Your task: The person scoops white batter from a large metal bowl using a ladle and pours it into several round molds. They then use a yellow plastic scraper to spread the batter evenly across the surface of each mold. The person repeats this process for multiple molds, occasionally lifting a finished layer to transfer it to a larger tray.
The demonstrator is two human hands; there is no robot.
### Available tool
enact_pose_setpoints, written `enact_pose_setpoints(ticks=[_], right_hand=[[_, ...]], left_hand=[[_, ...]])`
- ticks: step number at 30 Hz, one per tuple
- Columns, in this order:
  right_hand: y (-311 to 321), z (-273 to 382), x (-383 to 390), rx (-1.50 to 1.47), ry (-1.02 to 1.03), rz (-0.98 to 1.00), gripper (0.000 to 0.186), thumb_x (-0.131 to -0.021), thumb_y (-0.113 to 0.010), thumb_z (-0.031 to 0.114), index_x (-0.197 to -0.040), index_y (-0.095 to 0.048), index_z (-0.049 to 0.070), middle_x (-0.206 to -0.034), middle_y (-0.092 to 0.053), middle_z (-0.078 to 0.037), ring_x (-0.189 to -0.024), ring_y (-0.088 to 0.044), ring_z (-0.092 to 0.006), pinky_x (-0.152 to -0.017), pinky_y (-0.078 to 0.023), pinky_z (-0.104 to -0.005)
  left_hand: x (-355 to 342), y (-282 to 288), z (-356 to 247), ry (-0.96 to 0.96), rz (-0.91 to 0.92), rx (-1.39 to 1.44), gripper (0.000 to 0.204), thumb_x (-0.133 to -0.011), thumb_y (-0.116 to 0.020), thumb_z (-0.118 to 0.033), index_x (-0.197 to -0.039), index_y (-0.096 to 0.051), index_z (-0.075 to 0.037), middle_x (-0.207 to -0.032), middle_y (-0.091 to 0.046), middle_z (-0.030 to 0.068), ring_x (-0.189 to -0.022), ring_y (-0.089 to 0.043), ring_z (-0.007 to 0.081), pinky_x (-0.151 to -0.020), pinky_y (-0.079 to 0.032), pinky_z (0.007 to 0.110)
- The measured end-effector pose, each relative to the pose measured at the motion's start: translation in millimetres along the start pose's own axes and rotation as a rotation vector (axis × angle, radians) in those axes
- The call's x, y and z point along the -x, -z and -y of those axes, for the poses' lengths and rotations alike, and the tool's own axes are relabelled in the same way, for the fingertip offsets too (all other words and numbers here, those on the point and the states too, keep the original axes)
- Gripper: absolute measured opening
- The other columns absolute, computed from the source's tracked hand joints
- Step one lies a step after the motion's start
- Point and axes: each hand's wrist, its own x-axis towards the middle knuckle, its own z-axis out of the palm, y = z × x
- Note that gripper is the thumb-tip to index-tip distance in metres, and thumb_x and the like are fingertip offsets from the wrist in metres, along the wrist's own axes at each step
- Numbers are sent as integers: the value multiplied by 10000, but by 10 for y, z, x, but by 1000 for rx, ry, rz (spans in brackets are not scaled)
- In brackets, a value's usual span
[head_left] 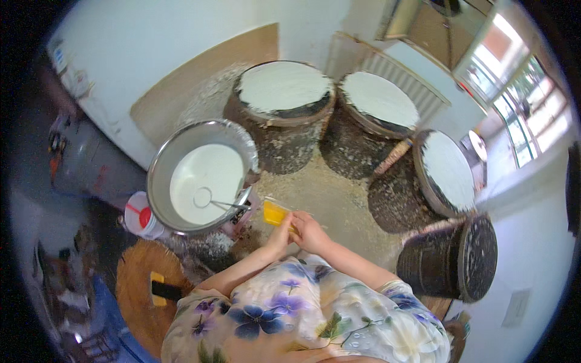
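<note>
In front of my body, my left hand (pixel 280 237) and my right hand (pixel 312 234) meet with fingers closed around a flat yellow scraper (pixel 275 213). Its broad end points away to the left; the part inside my hands is hidden. Just left of it stands a large metal bowl (pixel 158 202) containing white liquid (pixel 209 172). A long-handled tool with a round end (pixel 225 204) rests in that bowl, its handle reaching over the near right rim. Beyond my hands are dark round drums with white, smooth-coated tops, one (pixel 284 91) at the back and another (pixel 378 103) beside it.
A third white-topped drum (pixel 448 172) and a dark-topped one (pixel 478 257) stand to the right. At left are a white bucket (pixel 134 225) with something red inside and a round brown surface (pixel 136 272) bearing a yellow-and-black object (pixel 160 289). The floor (pixel 330 196) is stained.
</note>
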Motion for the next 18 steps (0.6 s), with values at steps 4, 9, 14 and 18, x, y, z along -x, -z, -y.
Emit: enact_pose_setpoints(ticks=[4,9,14,18], right_hand=[[-59,-180,-687,-41,-155,237,392,-730,-615,214,-1053,-525,9,-1045,-535,-218,-905,-548,-351,-787,-447,-389],[-496,-588,-1889,386,196,352,367,-700,-624,212,-973,-546,-20,-1004,-553,-198,-937,-528,-338,-806,-433,-381],[-1151,-819,-2537,584,67,899,417,-680,-638,218,-1006,-509,-7,-990,-570,-177,-901,-564,-288,-725,-463,-377],[-1302,-1047,-2673,537,140,1177,562,-667,-625,153,-1157,-392,10,-920,-595,-177,-846,-590,-303,-669,-480,-392]], left_hand=[[25,756,-122,-137,-164,456,358,-875,-420,-275,-1167,-392,-69,-1163,-476,102,-1073,-470,227,-892,-393,380],[-60,1475,-91,-255,-274,785,373,-855,-455,-259,-1150,-417,-35,-1139,-503,124,-1057,-486,266,-910,-384,398],[-416,1571,-127,-307,-70,744,424,-840,-465,-320,-1150,-415,-35,-1129,-499,134,-1012,-504,281,-873,-412,413],[-670,1551,-185,-297,-307,982,417,-812,-487,-363,-1115,-454,-78,-1055,-535,98,-938,-527,249,-733,-469,376]])
